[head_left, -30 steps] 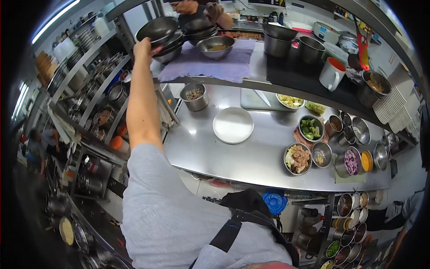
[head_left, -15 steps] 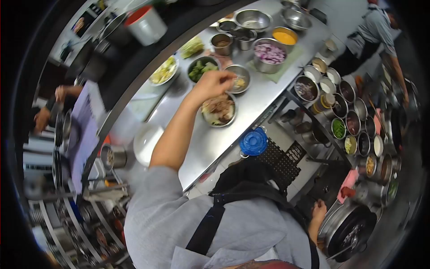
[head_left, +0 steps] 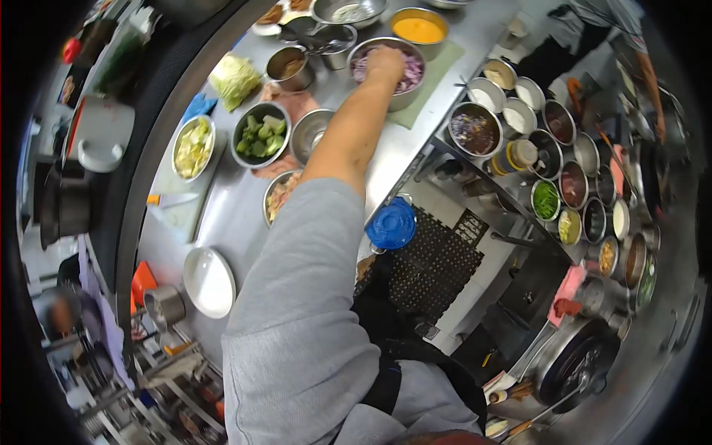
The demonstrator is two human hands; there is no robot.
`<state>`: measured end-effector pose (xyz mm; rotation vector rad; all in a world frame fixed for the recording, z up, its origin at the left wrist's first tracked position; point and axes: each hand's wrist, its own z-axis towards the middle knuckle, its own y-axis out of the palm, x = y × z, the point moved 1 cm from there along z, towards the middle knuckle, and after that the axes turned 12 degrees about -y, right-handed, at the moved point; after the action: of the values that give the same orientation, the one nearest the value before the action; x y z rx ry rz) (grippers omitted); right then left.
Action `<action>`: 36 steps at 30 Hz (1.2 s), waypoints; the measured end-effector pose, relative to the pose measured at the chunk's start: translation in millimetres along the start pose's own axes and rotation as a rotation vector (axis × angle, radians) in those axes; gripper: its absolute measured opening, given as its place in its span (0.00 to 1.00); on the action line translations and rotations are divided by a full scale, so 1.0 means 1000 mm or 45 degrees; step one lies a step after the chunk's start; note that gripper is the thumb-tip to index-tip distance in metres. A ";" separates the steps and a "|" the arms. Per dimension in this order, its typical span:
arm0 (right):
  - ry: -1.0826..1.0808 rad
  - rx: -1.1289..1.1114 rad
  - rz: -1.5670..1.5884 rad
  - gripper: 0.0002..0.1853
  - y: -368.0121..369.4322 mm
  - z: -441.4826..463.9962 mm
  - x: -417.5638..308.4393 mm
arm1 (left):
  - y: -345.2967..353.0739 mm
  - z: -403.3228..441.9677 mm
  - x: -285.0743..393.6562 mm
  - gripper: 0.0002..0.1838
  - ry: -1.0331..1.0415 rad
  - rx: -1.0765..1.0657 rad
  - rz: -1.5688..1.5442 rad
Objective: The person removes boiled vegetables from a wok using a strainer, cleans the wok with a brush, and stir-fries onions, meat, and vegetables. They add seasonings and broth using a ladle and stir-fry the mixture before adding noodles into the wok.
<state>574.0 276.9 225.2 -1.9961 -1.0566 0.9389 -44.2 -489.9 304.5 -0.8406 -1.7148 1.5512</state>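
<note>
My left hand (head_left: 387, 67) reaches across the steel counter into a metal pot (head_left: 410, 95) of chopped red onion (head_left: 412, 70). Its fingers are curled down into the onion, their tips hidden. Under my forearm, a small metal bowl (head_left: 302, 141) is partly covered. Closer in, a bowl of mixed food topped with brownish pieces (head_left: 279, 199) shows only its left side beside my sleeve. Left of these stands a bowl of cut green vegetables (head_left: 259, 139). Beyond the onion pot is a pot of yellow-orange liquid (head_left: 420, 30). My right hand is out of view.
A knife (head_left: 174, 199) lies on a cutting board (head_left: 178, 221), near a white plate (head_left: 209, 282). A blue lidded bin (head_left: 391, 224) stands on the floor. On the right are several ingredient containers, a wok (head_left: 578, 363), and another person's arm (head_left: 651, 89).
My left hand has moved from above the small bowl into the onion pot, farther along the counter. My right hand, earlier near the wok, has left the view. The view has shifted.
</note>
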 end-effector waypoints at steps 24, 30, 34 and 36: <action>-0.038 1.174 0.113 0.12 -0.155 0.042 0.042 | -0.063 -0.040 -0.005 0.12 0.200 -0.448 -2.316; 0.406 1.170 -0.328 0.24 -0.214 0.032 0.120 | -0.111 -0.298 0.253 0.14 0.483 -0.869 -2.234; 0.442 0.877 0.100 0.30 -0.187 0.043 0.156 | -0.057 -0.449 0.416 0.18 0.845 -1.591 -1.951; 0.421 1.032 0.116 0.29 -0.149 0.063 0.190 | -0.029 -0.522 0.499 0.13 0.912 -1.831 -1.588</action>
<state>542.8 521.5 262.3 -1.4404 -0.3113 0.8561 100.2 212.1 398.4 -0.5001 -1.8729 -0.8581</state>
